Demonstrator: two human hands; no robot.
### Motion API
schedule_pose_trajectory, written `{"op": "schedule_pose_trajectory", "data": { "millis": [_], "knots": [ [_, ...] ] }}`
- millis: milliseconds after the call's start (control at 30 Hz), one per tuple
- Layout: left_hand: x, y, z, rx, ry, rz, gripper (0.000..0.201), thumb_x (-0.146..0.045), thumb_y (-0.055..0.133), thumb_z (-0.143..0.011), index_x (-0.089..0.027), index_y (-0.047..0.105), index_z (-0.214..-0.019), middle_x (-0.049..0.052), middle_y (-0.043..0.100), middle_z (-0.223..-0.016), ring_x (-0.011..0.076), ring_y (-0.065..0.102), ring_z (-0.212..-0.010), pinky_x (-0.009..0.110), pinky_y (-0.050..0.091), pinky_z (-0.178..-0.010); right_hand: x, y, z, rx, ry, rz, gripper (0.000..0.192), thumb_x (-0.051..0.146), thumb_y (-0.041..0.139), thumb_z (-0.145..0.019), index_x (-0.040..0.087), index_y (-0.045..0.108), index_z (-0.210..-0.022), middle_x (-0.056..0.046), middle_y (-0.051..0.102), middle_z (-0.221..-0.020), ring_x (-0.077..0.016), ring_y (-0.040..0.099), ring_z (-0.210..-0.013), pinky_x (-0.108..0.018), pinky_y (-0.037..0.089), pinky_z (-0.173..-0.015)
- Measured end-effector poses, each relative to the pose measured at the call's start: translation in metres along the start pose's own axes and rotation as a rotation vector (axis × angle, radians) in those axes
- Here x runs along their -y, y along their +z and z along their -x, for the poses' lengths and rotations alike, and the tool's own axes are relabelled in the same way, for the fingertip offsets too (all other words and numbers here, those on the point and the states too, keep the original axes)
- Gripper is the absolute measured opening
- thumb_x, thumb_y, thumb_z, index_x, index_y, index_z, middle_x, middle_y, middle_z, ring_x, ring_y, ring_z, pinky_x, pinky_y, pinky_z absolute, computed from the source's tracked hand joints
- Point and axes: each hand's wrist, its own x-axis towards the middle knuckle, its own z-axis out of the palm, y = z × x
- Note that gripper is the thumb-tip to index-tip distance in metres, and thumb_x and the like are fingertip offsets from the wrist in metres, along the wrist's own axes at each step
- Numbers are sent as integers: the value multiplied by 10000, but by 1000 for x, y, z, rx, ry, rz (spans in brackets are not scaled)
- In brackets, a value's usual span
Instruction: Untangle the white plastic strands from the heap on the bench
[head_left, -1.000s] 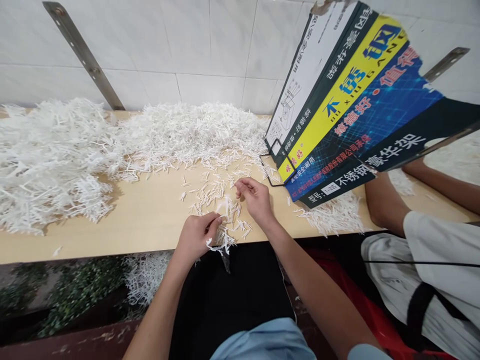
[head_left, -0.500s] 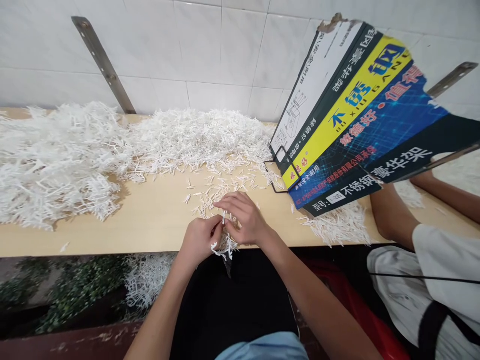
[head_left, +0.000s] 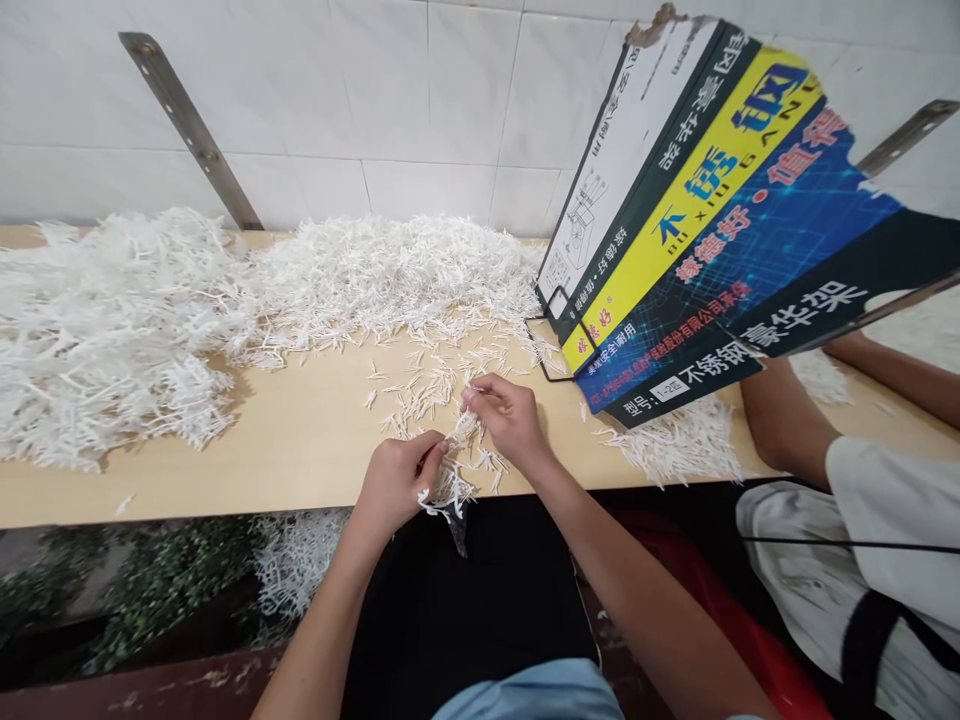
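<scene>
My left hand point(head_left: 401, 482) is closed in a pinch at the front edge of the table, holding a thin white branched piece point(head_left: 444, 503) whose forked ends stick out below the fingers. Up and to the right, my right hand point(head_left: 511, 418) is closed too, thumb and forefinger together; what lies between its fingertips is too small to make out. Between and beneath the hands is a cluster of small white sticks point(head_left: 465, 430). More loose white sticks point(head_left: 431, 392) are scattered on the table just beyond.
A large heap of white branched pieces point(head_left: 105, 330) covers the left of the table point(head_left: 315, 420). Along the tiled wall lies a long pile of white sticks point(head_left: 397, 270). A printed cardboard panel point(head_left: 697, 230) stands in a black wire holder point(head_left: 559, 350). Behind it are another person's arms point(head_left: 787, 420).
My right hand has moved right and slightly up, away from my left hand, which stays nearly in place. More loose white sticks now show between them.
</scene>
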Motion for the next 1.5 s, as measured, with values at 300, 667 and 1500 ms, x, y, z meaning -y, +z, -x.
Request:
{"op": "schedule_pose_trajectory", "data": {
  "millis": [300, 667, 1500],
  "knots": [
    [3, -6, 3, 30, 17, 69, 349, -354, 460, -1005, -185, 632, -754, -49, 392, -526, 98, 383, -483, 234, 290, -551, -27, -6, -19, -396, 153, -175, 337, 547, 620, -945, 215, 628, -884, -9, 674, -728, -150, 629, -619, -278, 556, -596],
    [3, -7, 1, -270, -188, 436, 349, -466, 565, -985, -168, 716, -883, -37, 444, -585, 105, 388, -531, 245, 294, -532, -11, 1, -15, -179, -198, 326, 244, 196, 556, -952, 227, 759, -1083, -97, 767, -1152, -269, 666, -1146, -442, 536, -1006],
    [-32, -7, 21, -1022, 259, 829, 302, -451, 760, -872, -159, 720, -806, -16, 559, -590, 95, 467, -489, 247, 402, -515, 79, 23, 66, -170, 137, -128, 367, 478, 557, -998, 193, 720, -1160, -71, 748, -1019, -202, 658, -858, -310, 499, -718]
  ]
}}
